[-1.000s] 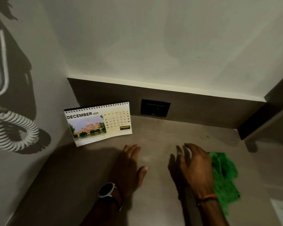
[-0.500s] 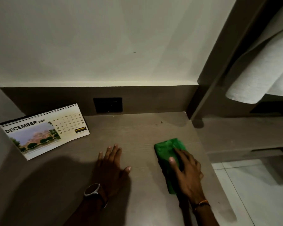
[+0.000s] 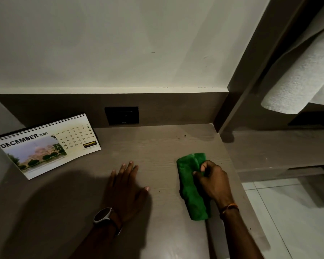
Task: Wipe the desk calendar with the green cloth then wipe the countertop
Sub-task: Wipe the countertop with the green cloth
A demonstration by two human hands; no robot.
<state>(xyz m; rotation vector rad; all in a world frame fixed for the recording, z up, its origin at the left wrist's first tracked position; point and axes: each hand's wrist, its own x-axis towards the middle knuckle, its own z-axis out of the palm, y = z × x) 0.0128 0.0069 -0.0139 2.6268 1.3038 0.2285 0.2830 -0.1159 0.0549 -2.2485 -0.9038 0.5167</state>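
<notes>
Right hand: the right hand [image 3: 212, 181] sits on the green cloth [image 3: 192, 187], its fingers curled in and pinching a fold of the fabric near the cloth's far half.
Left hand: the left hand [image 3: 126, 190] lies flat, palm down, on the countertop [image 3: 157, 146], fingers spread a little and thumb out to the side; it holds nothing. A watch [image 3: 103, 215] is on that wrist.
Green cloth: folded into a long strip, lying on the countertop near its right edge, well apart from the left hand.
Desk calendar: the desk calendar [image 3: 47, 144] stands tilted at the back left corner, showing December, well away from both hands and untouched.
Surroundings: a dark wall socket [image 3: 122, 115] sits in the backsplash behind; a white towel [image 3: 303, 75] hangs off to the right.
Change from half a second ago: the right hand's fingers lay stretched over the cloth; now they are bunched, gathering it. The left hand and the calendar have not shifted.
</notes>
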